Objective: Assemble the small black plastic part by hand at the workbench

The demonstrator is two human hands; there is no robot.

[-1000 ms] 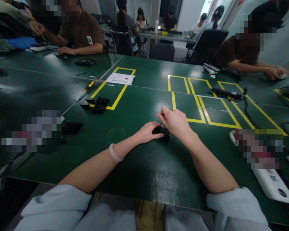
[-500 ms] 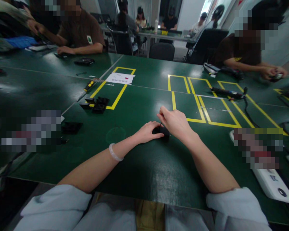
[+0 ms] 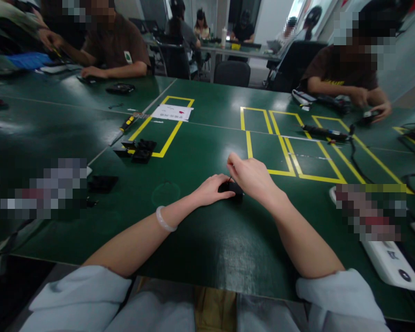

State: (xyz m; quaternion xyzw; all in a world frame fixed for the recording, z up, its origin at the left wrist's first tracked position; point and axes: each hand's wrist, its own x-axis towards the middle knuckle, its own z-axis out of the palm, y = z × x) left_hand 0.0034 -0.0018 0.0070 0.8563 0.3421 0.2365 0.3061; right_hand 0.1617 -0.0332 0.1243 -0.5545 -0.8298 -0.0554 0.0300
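A small black part (image 3: 235,190) lies on the green table in front of me, its far side partly covered by my fingers. My left hand (image 3: 217,189), with a pale bangle at the wrist, is closed around it from the left, thumb on the near side. Above the part, my right hand (image 3: 251,175) is curled in a pinch. From its fingers a thin dark rod (image 3: 230,179) points down to the black part; the rod's upper end is hidden in the hand, so I cannot tell its exact kind.
Black plastic pieces (image 3: 144,151) and a yellow-black screwdriver (image 3: 127,123) lie to the left. A black cylindrical tool (image 3: 325,133) with a cable rests on the yellow tape outlines at right. A white device (image 3: 389,263) sits near right. Co-workers sit across the table.
My hands stay nearly in place, the right wrist shifting very slightly. The co-worker at the right has lowered their hands toward the table and to the left, holding a dark object.
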